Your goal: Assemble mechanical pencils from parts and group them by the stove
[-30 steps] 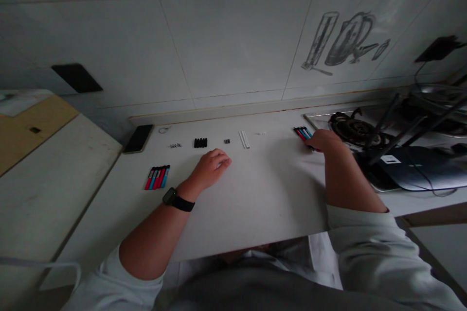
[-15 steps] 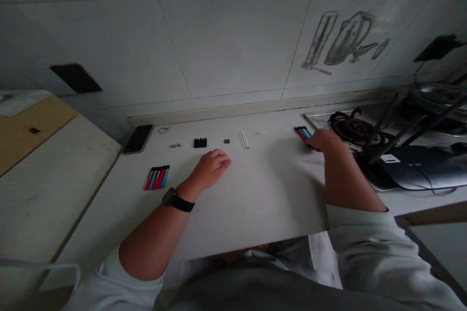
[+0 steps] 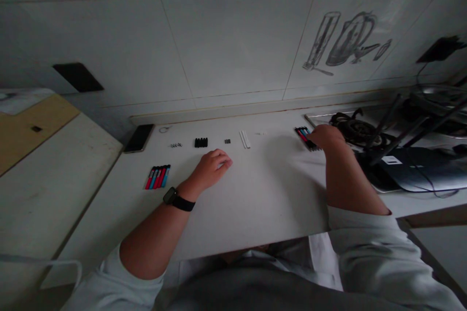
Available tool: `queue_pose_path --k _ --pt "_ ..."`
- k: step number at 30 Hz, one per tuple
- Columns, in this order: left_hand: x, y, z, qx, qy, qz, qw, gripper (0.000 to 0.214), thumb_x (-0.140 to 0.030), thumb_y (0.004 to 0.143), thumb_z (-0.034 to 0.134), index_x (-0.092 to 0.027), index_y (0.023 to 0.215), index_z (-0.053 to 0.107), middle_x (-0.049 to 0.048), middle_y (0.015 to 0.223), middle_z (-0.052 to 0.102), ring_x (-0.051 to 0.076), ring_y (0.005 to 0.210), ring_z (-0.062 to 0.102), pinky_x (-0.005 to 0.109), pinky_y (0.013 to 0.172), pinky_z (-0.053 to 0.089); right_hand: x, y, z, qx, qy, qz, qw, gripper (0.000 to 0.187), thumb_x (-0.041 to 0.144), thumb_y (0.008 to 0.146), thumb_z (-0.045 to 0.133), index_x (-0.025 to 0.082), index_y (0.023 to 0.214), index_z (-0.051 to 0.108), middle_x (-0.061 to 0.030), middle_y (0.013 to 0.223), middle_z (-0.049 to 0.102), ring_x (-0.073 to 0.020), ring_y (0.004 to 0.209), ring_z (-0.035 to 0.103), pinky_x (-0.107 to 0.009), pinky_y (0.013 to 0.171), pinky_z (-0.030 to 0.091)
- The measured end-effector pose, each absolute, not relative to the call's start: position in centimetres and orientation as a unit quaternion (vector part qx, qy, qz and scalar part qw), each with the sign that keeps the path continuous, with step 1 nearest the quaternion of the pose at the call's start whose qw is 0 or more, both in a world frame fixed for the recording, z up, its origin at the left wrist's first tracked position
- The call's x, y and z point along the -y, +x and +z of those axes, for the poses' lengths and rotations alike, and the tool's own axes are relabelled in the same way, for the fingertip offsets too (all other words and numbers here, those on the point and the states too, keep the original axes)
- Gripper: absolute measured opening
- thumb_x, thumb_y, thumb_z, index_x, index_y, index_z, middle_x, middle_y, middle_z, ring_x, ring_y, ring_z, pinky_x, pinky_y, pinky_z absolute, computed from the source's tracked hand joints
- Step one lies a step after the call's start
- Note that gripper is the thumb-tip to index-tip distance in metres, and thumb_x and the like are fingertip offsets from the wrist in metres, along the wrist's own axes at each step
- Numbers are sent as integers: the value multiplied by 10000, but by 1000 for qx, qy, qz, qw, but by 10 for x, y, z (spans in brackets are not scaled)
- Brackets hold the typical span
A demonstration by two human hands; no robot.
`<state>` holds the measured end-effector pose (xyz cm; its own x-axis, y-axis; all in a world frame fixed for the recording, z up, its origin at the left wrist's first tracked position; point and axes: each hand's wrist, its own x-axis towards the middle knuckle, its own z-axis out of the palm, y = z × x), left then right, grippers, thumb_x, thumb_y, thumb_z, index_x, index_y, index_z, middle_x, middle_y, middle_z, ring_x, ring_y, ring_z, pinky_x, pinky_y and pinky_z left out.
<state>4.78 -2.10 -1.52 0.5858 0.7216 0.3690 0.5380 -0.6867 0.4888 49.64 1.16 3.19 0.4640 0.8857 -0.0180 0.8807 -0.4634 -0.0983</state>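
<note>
My left hand (image 3: 212, 168) rests on the white board (image 3: 255, 204) with its fingers curled loosely and nothing visible in it; a black watch (image 3: 177, 199) is on that wrist. My right hand (image 3: 326, 136) lies at the right edge of the board, against a row of red, blue and black pens (image 3: 304, 135); its fingers are hidden behind the back of the hand. A second row of red and blue pens (image 3: 157, 177) lies left of my left hand. Beyond it lie small black caps (image 3: 200, 142), a tiny black part (image 3: 227, 141), springs (image 3: 175, 145) and white strips (image 3: 244, 138).
A dark phone (image 3: 138, 138) lies at the board's far left corner. A gas burner (image 3: 355, 129) and a dark router with cables (image 3: 419, 167) stand to the right. A tiled wall rises behind. A lower counter (image 3: 44, 175) lies to the left.
My right hand has shifted slightly away from me and lifted a little over the right row of pens, uncovering their black ends. My left hand has stayed in place.
</note>
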Motion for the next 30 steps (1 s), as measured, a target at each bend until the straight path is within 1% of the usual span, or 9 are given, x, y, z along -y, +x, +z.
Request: queue_pose_path --k 3,6,10,14,16,19,25,30 --pt "22 48 -14 -361 875 278 166 265 -368 1053 541 -217 988 749 63 1046 710 203 992 660 398 937 546 -11 485 41 494 -866 2 80 313 360 903 598 198 1111 768 -167 1115 744 -332 1041 690 -394 875 526" --pt "22 49 -13 -363 875 275 163 234 -355 1043 563 -221 986 745 61 1048 710 201 988 661 393 928 546 -10 477 42 525 -844 -27 108 324 313 922 581 232 1188 747 -145 1224 701 -298 1078 657 -376 927 505" --pt "23 49 -13 -361 879 273 153 241 -351 1049 556 -210 984 740 63 1045 710 200 989 661 396 933 542 -9 476 30 574 -815 -22 77 367 295 925 611 249 1267 739 -160 1374 590 -290 1146 600 -392 1000 469" --pt "22 48 -15 -357 881 271 148 251 -352 1057 544 -204 990 736 60 1033 709 200 986 659 395 932 539 -12 478 18 584 -810 -2 41 410 303 928 620 289 1328 710 -159 1442 525 -335 1225 548 -476 1014 464" --pt "21 48 -16 -356 882 270 147 256 -356 1060 539 -205 999 736 60 1038 709 200 989 658 397 936 537 -13 480 15 583 -812 3 32 428 296 911 629 301 1332 705 -160 1465 507 -359 1243 544 -509 1006 471" --pt "22 48 -16 -359 882 268 148 264 -367 1064 528 -216 1001 736 59 1049 709 202 1001 658 403 948 538 -15 483 11 586 -810 11 25 448 278 893 629 306 1334 705 -161 1487 492 -372 1251 546 -524 999 476" --pt "23 49 -13 -359 882 268 147 277 -365 1067 517 -215 991 737 62 1039 708 203 996 659 406 948 539 -16 487 9 590 -807 17 16 456 255 904 611 309 1350 695 -160 1450 520 -350 1229 558 -502 999 481" --pt "23 49 -13 -358 882 267 150 270 -366 1063 523 -221 996 741 62 1051 711 206 1000 660 407 951 539 -16 486 10 583 -812 22 14 446 272 927 604 316 1363 688 -157 1438 528 -332 1212 561 -498 996 488"
